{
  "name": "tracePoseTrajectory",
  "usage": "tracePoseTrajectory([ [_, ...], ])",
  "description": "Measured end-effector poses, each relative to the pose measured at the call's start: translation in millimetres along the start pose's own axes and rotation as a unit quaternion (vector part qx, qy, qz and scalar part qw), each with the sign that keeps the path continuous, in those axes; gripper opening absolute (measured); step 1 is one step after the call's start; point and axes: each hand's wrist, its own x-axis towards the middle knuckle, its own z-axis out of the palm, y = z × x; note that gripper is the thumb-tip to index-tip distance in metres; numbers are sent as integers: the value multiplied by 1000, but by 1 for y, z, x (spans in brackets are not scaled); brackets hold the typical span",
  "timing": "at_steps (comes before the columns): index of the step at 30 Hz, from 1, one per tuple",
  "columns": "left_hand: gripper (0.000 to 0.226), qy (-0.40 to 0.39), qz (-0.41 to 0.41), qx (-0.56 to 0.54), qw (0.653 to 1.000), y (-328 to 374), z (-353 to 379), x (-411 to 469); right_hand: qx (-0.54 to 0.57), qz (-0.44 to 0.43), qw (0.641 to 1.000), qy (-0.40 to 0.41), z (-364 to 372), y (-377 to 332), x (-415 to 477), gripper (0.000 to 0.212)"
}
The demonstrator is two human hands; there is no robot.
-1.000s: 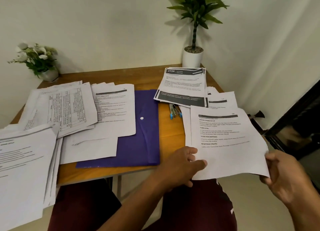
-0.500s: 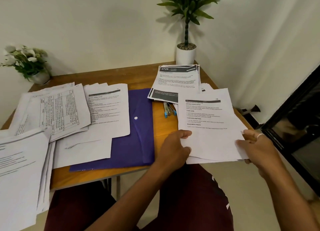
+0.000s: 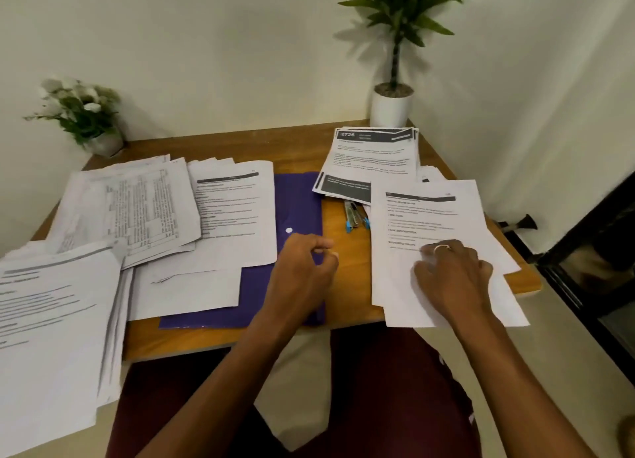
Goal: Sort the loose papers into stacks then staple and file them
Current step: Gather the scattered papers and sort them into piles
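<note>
At the right end of the bench [image 3: 343, 296], the right hand [image 3: 453, 275] presses on a stack of printed sheets [image 3: 422, 213], its fingers lying on the top page and gripping nothing. The left hand [image 3: 302, 265] hovers over the purple folder [image 3: 299, 196], fingers loosely curled and apparently empty.

Recommendation: square the edges before stapling, because the lower sheets fan out rightward and overhang the bench's near edge. The sheets are thin and white, with a dark header bar and short text blocks. The top page lies flat.
</note>
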Motion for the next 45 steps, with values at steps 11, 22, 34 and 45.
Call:
tracePoseTrajectory([
  [11, 67, 16, -104, 247, 963, -100, -101, 7, 264, -136, 941, -165, 32, -164, -10, 32],
  [22, 56, 20, -78, 258, 963, -104, -96, 2, 253, -45, 947, -194, 73, -238, 8, 53],
  [34, 41, 28, -66, 228, 971, -106, -93, -2, 282, -59, 938, -194, 83, -240, 51, 64],
  [45, 39, 28, -53, 219, 974, -105, -97, 0, 337, 47, 899, -274, 78, -247, 76, 28],
])
